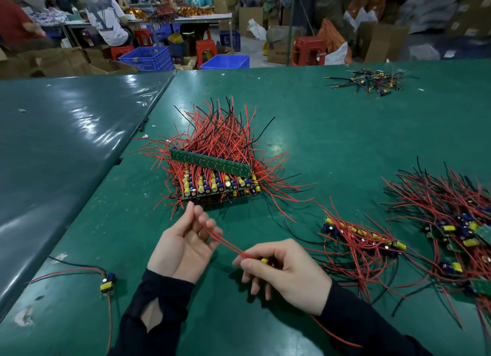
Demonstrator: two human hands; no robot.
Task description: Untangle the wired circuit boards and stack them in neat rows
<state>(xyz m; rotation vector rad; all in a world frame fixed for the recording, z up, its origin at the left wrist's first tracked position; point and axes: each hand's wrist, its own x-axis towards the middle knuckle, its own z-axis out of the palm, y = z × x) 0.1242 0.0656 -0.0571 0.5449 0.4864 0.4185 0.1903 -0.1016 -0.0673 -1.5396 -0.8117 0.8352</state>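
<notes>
Board [264,261] (mostly hidden) inside grip [281,270]

Assembly workshop: worktables [345,132], crates [148,58], cartons [281,47]
</notes>
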